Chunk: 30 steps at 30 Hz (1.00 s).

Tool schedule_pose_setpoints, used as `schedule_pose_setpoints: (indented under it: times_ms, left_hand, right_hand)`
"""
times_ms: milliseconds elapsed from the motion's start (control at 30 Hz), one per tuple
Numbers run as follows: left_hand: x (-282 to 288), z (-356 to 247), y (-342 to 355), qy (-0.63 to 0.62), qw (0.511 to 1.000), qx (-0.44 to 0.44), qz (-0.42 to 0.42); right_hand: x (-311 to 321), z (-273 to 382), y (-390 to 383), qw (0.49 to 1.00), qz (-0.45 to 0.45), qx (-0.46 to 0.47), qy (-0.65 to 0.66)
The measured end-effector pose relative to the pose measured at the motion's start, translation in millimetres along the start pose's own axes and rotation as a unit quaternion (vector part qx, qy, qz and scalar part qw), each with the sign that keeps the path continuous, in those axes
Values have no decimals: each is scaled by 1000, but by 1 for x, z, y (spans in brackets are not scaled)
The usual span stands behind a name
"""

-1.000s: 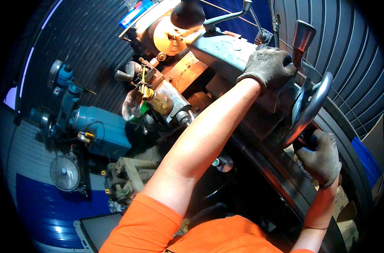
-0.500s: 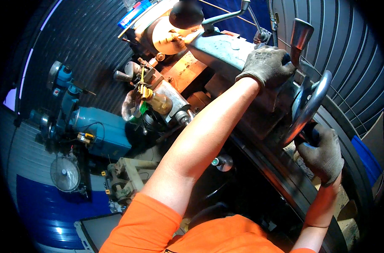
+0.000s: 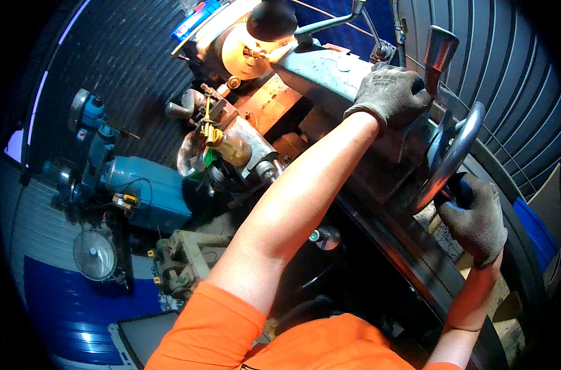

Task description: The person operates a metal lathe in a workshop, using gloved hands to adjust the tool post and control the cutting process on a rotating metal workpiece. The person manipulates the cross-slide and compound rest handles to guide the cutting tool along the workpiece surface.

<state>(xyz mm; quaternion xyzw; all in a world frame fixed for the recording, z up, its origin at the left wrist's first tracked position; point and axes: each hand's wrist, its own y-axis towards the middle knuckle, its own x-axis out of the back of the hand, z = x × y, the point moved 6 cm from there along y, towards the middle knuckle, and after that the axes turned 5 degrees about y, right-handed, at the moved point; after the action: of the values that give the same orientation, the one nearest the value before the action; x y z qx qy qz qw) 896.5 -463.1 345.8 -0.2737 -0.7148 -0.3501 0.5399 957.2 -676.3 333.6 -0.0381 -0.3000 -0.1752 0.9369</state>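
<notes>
My left hand [image 3: 388, 92], in a grey knit work glove, is curled over the near end of the lathe's tailstock [image 3: 329, 71]; its fingers are partly hidden. Just right of it rises a lever with a flared metal grip [image 3: 439, 52]. Lower right, my gloved right hand [image 3: 477, 219] is closed round the handle at the bottom of a shiny handwheel [image 3: 458, 154]; the handle itself is mostly covered by the glove. Beyond the tailstock, a brass-coloured part sits before the round, lit chuck [image 3: 238, 55].
A dark lamp shade [image 3: 272, 21] hangs over the chuck. Left of my left arm is the carriage with a tool post and a yellowish bottle [image 3: 234, 151]. Farther left stand a blue-green machine [image 3: 145, 185] and a fan [image 3: 95, 254]. A ribbed wall [image 3: 483, 55] rises on the right.
My right hand has shifted slightly to the right and turned a little at the handwheel's handle. My left hand stays in place on the tailstock.
</notes>
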Motion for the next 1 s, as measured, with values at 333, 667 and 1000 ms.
schedule_pose_setpoints:
  times_ms: [333,667,1000]
  left_hand:
    - [-4,1,2,-15,1000,3,-7]
    - [1,7,0,-9,1000,1,-22]
    - [-4,4,2,-21,999,-3,-36]
  right_hand:
    - [5,0,1,999,-19,43,-25]
    - [-12,13,-15,898,-247,269,-243]
    - [-29,24,19,818,-156,211,-512]
